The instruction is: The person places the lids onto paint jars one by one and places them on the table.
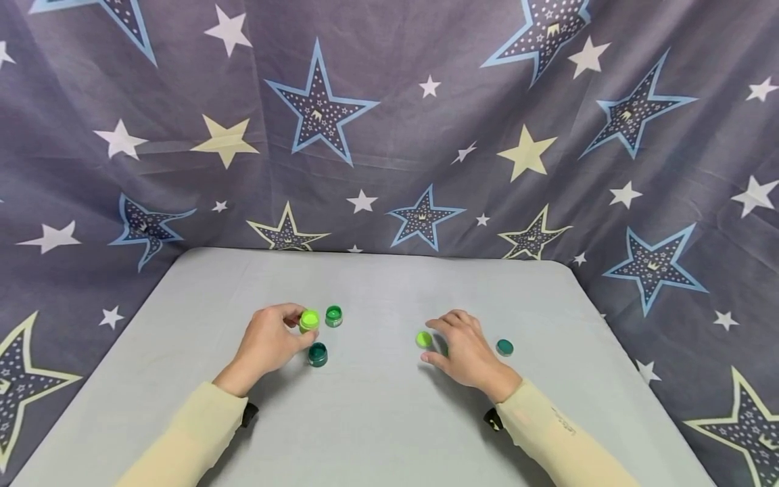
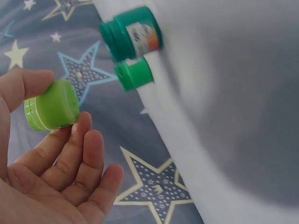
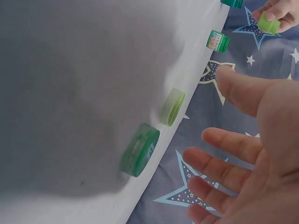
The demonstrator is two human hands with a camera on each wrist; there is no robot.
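Light-green jar (image 1: 309,322): in the left hand (image 1: 270,340), pinched between thumb and fingers, left half of the counter (image 1: 377,419). Dark-green jar (image 1: 318,354) just nearer the person, mid-green jar (image 1: 333,316) just right of it; both upright. Right hand (image 1: 465,348) holds nothing, fingers apart and slightly bent. Light-green lid (image 1: 423,339) lies by its thumb and index tips; green lid (image 3: 141,150) next to that. Dark-green lid (image 1: 504,348) right of the hand. Star-print cloth (image 1: 389,176) behind.
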